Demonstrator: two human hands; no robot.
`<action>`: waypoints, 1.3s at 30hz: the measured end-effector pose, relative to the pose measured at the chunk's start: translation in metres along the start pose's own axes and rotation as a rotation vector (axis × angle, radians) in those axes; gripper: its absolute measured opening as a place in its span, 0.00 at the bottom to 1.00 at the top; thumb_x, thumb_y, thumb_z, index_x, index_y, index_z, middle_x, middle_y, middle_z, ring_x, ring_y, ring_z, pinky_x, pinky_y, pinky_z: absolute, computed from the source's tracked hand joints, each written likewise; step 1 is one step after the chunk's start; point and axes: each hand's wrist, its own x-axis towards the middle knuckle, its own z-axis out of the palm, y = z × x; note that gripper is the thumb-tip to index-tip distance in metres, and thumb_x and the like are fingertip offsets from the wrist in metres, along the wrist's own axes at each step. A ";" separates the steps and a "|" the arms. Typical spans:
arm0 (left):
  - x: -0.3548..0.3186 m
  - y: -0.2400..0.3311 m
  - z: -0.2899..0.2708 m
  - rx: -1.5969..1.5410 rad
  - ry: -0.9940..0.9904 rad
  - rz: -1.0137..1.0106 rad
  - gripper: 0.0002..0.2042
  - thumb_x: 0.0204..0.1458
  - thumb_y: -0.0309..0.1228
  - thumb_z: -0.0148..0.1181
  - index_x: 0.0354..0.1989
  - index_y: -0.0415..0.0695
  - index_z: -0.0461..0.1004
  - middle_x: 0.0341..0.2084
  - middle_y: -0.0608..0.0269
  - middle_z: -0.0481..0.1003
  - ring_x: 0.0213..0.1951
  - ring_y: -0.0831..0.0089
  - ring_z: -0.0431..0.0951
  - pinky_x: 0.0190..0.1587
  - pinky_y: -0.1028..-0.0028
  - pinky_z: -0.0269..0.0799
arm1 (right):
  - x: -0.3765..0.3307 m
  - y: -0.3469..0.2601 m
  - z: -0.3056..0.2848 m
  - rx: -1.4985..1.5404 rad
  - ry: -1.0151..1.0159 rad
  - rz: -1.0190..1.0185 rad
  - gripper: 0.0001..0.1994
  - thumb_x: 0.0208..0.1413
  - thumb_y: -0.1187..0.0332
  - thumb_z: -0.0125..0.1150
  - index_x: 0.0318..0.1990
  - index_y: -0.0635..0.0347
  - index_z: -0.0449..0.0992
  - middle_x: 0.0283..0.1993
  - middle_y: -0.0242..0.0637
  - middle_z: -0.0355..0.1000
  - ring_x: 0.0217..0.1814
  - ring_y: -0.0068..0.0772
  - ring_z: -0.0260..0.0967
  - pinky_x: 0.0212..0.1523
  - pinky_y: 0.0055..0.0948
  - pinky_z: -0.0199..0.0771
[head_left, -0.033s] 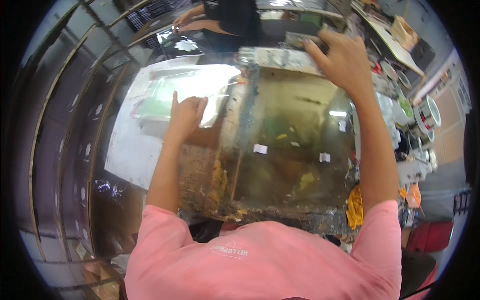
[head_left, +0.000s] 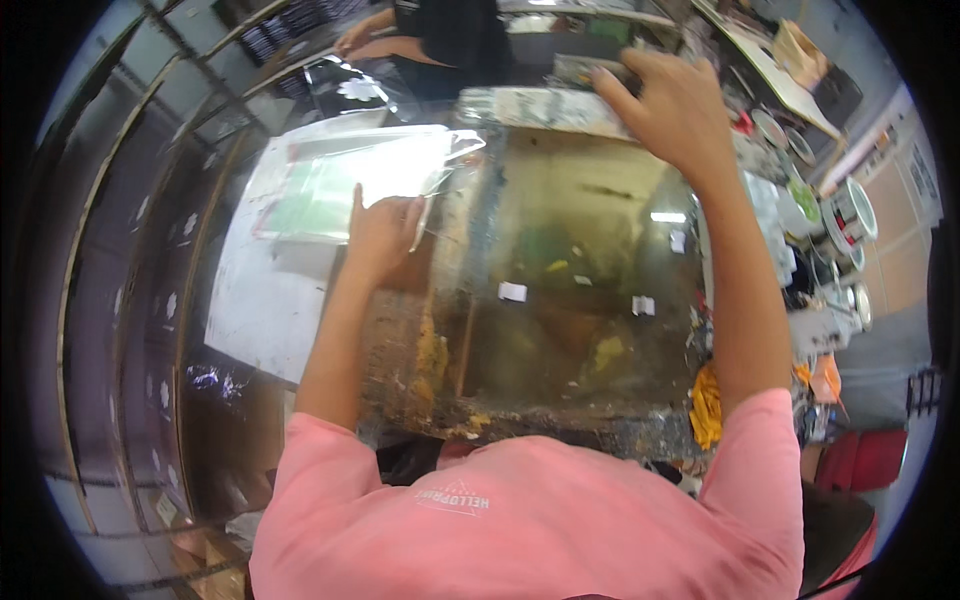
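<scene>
My left hand [head_left: 385, 238] is over a pile of shiny clear plastic sheets [head_left: 315, 185], at the right edge. One finger points away from me, while the thumb side appears to pinch a sheet's edge. Under the plastic lies a large white sheet [head_left: 250, 300]. To the right is a framed, see-through yellowish panel [head_left: 570, 340] with small white tabs on it. My right hand [head_left: 680, 110] is raised at the panel's far right corner, fingers curled; what they hold is hidden. The pale far bar of the frame [head_left: 530, 108] lies to its left.
Another person [head_left: 455, 40] stands across the table, hands near a clear sheet with a white flower shape [head_left: 358, 88]. Rack bars [head_left: 120, 270] run down the left. White tubs [head_left: 850, 210] and a yellow-orange cloth [head_left: 706, 405] are on the right.
My left hand has moved slightly right, and the plastic's right edge has shifted with it. My right hand keeps its place at the far corner. The whole view has shifted a little.
</scene>
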 end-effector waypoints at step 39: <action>-0.019 0.209 0.174 -0.362 0.163 0.478 0.49 0.48 0.72 0.63 0.66 0.38 0.72 0.62 0.46 0.74 0.67 0.50 0.70 0.75 0.36 0.44 | 0.015 -0.008 -0.007 0.000 -0.010 0.037 0.25 0.60 0.47 0.57 0.30 0.64 0.81 0.31 0.53 0.79 0.37 0.58 0.78 0.48 0.50 0.70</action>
